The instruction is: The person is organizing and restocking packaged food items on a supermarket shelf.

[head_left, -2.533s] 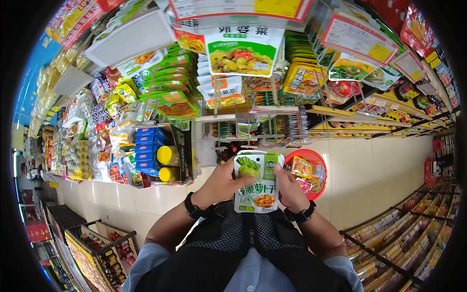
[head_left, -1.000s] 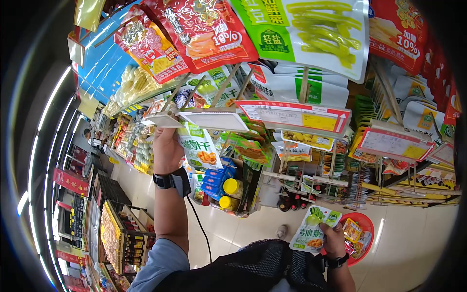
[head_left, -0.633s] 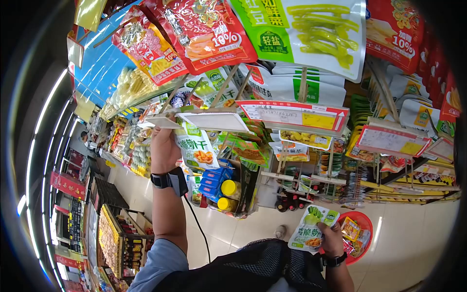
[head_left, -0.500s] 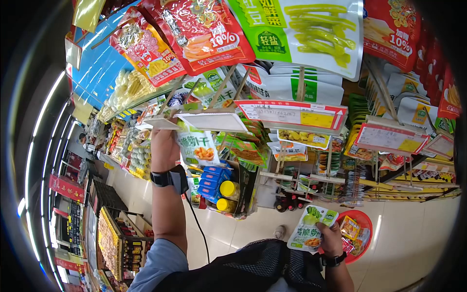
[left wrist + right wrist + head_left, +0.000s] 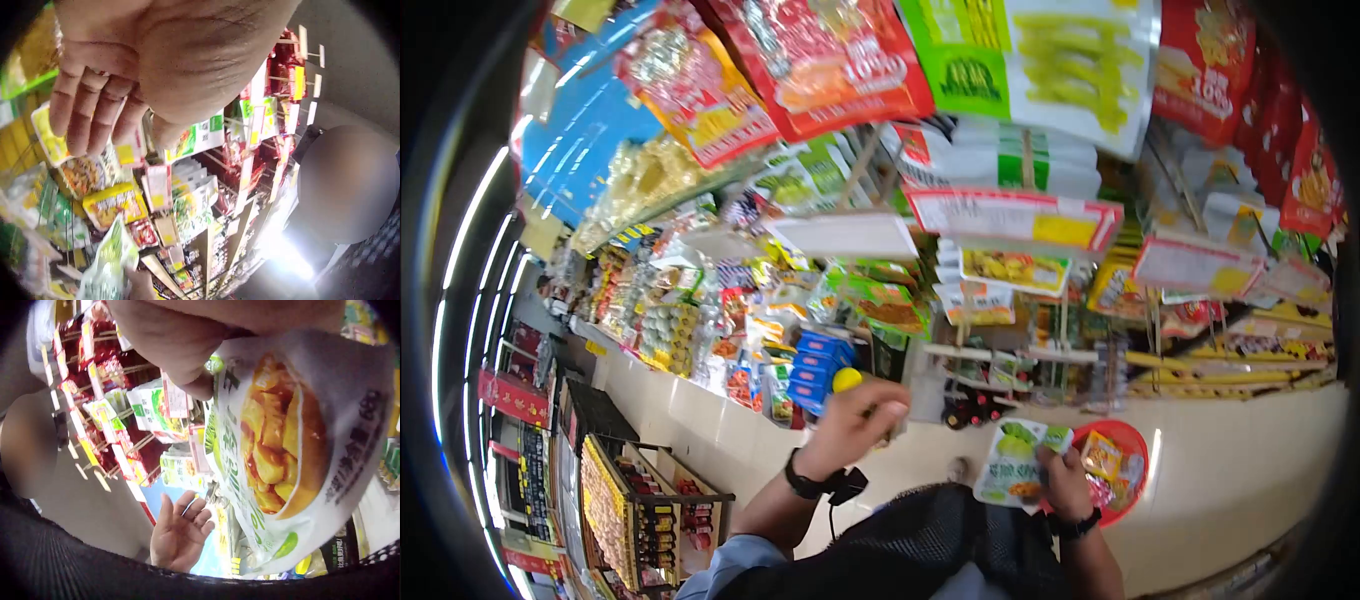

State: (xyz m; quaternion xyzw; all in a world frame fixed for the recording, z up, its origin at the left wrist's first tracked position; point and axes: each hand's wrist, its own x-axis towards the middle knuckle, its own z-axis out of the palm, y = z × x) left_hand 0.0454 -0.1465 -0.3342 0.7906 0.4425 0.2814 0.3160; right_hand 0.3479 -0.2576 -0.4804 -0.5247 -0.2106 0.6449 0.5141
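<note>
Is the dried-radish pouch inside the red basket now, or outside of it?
Outside: the right hand holds the dried-radish pouch; in the head view it shows beside the red basket, not among the packets in it.

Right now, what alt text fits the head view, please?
A person's right hand holds a white-and-green pouch, with a red basket beyond. The left hand is empty; hanging packets crowd the top.

A grocery shop: hanging food packets [image 5: 840,75], price labels [image 5: 1000,213] and a red basket [image 5: 1140,470] show it.
</note>
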